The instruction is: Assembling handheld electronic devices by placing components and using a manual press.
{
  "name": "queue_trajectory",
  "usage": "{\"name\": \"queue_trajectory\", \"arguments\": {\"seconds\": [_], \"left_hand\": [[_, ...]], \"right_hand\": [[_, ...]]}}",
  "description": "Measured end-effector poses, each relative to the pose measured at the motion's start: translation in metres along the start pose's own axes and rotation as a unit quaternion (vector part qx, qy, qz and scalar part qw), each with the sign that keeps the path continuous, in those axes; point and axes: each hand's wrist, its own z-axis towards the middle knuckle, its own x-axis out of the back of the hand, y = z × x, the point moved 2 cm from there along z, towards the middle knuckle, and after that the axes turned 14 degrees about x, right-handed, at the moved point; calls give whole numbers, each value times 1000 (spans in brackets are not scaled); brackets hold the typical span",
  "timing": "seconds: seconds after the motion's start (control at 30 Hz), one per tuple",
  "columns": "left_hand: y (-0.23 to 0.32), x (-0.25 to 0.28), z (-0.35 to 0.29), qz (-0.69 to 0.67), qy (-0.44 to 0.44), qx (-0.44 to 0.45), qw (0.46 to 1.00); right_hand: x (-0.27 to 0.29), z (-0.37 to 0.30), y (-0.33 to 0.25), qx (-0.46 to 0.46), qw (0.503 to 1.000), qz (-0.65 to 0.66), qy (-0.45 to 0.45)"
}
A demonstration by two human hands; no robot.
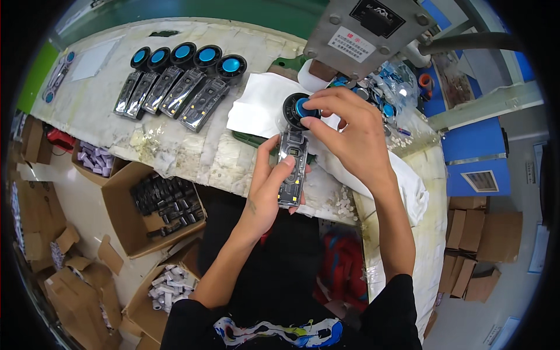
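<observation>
My left hand (271, 181) is closed round the clear, dark-cored handle of a small handheld fan (293, 153), thumb on its face. The fan's round black head points away from me. At that head, my right hand (350, 125) pinches a shiny blue disc (301, 107) between thumb and fingers. Whether the disc is seated or just resting there I cannot tell. Under the fan head lies a white cloth (256, 108). To the left, several similar fans (201, 105) lie in a slanted row, each with a blue centre.
A grey metal machine head (364, 35) stands just beyond my hands, above a green base (289, 65). Loose blue and silver discs (379, 87) are heaped at right. Below left are cardboard boxes (119, 204) of dark and white parts. Small pale pieces (345, 205) lie near the table edge.
</observation>
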Motion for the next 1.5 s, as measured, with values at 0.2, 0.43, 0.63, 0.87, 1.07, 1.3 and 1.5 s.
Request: {"name": "queue_trajectory", "arguments": {"seconds": [0.2,0.43,0.63,0.87,1.07,1.3,1.5], "left_hand": [[1,-1,0,2,-1,3,1000],[2,-2,2,-3,-13,7,1000],[3,2,2,-20,-13,3,1000],[8,-4,-1,12,-15,6,1000],[4,8,-3,8,-52,20,998],[-22,19,-43,-22,-209,40,977],[-29,17,-71,73,-86,-13,993]], "right_hand": [[-4,0,-1,-15,1000,0,-9],[-10,-11,0,24,997,-67,0],[-24,-20,-15,71,983,-170,-10],[-30,-31,-18,70,963,-259,-5],[-26,-42,-14,18,998,-30,44],[-22,-77,-75,-178,927,271,190],[-20,-82,-112,-147,937,271,162]]}}
